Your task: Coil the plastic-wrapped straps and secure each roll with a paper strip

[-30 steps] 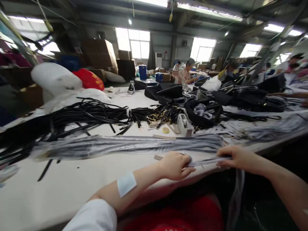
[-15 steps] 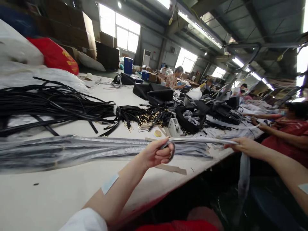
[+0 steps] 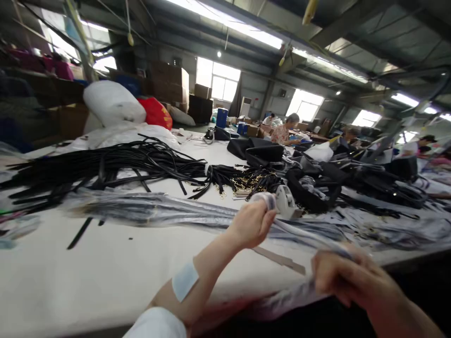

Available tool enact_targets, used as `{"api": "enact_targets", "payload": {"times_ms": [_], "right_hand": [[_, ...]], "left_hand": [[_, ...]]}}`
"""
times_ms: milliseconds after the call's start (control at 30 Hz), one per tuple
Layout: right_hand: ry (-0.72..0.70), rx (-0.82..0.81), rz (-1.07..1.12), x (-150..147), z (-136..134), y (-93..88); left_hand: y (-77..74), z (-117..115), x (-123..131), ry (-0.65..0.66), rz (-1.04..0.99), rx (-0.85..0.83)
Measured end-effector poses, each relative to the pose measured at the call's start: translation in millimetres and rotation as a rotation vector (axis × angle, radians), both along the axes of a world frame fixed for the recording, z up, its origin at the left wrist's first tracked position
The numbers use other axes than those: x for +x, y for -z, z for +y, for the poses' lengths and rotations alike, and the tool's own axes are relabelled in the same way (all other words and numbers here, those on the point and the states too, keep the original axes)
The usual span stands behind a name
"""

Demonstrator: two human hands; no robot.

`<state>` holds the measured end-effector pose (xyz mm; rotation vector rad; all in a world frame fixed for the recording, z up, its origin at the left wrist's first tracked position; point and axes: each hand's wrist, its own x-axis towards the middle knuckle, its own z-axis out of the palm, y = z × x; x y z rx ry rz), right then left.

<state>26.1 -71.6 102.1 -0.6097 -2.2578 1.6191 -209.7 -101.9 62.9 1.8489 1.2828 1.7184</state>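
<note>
My left hand (image 3: 252, 223) is closed around a looped end of a plastic-wrapped strap (image 3: 299, 231), just above the table. From there the pale grey strap runs taut to my right hand (image 3: 347, 274), which is blurred but closed on it. Below my right hand a loose length of the wrapped strap hangs down to the left past the table edge. Behind my left hand lies a long bundle of similar grey plastic-wrapped straps (image 3: 183, 210). Beyond it is a pile of black straps (image 3: 141, 157) with gold metal clasps (image 3: 252, 180).
Flat cardboard strips (image 3: 282, 260) lie on the white table (image 3: 105, 277) near its front edge. A white tape dispenser (image 3: 286, 202) stands behind the straps. Black bag pieces (image 3: 260, 152) heap up at the back right. A person (image 3: 283, 131) sits across the table.
The view has turned left. My right hand has come lower and nearer, and the strap now slopes down towards it. My left hand has rolled over so its back shows.
</note>
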Motion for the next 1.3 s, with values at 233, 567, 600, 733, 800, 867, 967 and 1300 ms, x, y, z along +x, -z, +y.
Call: {"api": "enact_targets", "payload": {"times_ms": [233, 567, 600, 733, 800, 867, 967, 1300], "right_hand": [[0.332, -0.040, -0.103, 21.9, 55.9, 29.5], [0.438, -0.064, 0.281, 4.8, 5.6, 95.5], [0.511, -0.031, 0.284, 6.5, 7.3, 99.4], [0.550, 0.073, 0.226, 13.9, 16.0, 110.9], [0.500, 0.074, 0.222, 16.7, 17.0, 115.4], [0.498, -0.057, 0.262, 17.6, 16.9, 120.5], [0.575, -0.302, 0.384, 14.2, 18.5, 131.5], [0.255, -0.151, 0.043, -19.0, -16.5, 147.1]], "left_hand": [[0.0, -15.5, 38.2, 0.453, 0.329, -0.438], [9.5, -1.5, 37.4, 0.848, -0.548, -0.870], [9.9, 0.0, 36.0, 0.845, -0.609, -0.879], [11.1, 9.3, 30.6, 0.793, -0.771, -0.916], [11.6, 14.2, 28.4, 0.783, -0.826, -0.927], [12.2, 18.0, 26.7, 0.774, -0.863, -0.937], [12.4, 21.2, 25.0, 0.750, -0.910, -0.915], [20.5, 20.6, 41.0, 0.594, -0.943, -0.581]]}}
